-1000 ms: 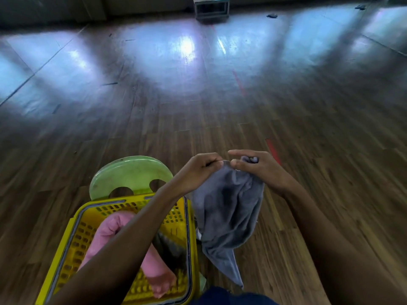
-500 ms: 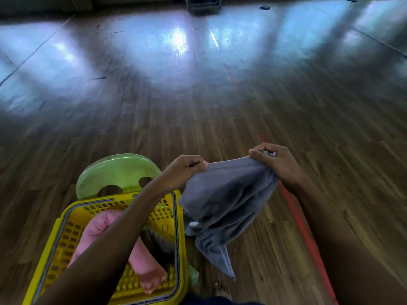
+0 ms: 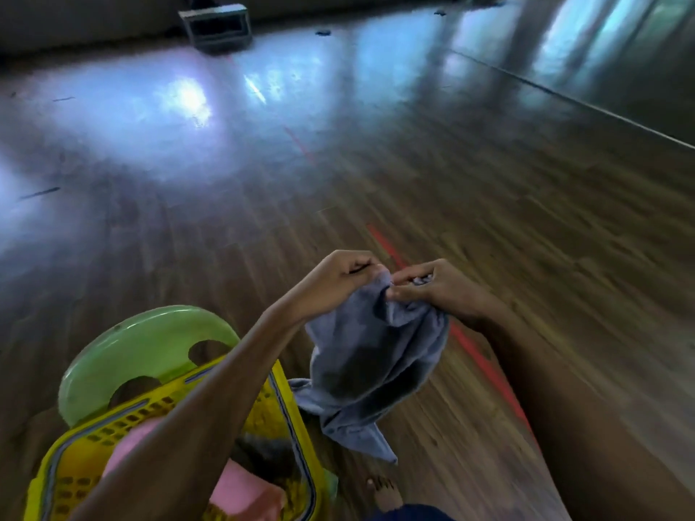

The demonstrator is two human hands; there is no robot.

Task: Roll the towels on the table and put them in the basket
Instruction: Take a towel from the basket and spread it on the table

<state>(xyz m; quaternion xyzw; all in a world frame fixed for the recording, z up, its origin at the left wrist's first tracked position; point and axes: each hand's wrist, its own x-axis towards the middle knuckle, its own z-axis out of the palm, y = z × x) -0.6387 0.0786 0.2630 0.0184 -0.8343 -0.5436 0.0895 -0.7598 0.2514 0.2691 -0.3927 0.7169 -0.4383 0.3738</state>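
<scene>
A grey towel (image 3: 370,364) hangs in the air in front of me, bunched at its top edge. My left hand (image 3: 336,282) pinches that edge on the left, and my right hand (image 3: 438,291) pinches it close beside, the two hands almost touching. Below my left forearm stands a yellow slatted basket (image 3: 297,426). A rolled pink towel (image 3: 244,494) lies inside it, with something dark beside the roll, partly hidden by my arm. No table is in view.
A pale green plastic stool (image 3: 143,347) carries the basket. Dark wooden floor (image 3: 526,238) with a red line (image 3: 477,355) spreads all around. A grey box (image 3: 218,26) stands far off by the wall. A bare foot (image 3: 383,490) shows at the bottom.
My hands, spread apart half a second ago with the towel's edge stretched between them, have come back together. The view has swung, blurring the floor.
</scene>
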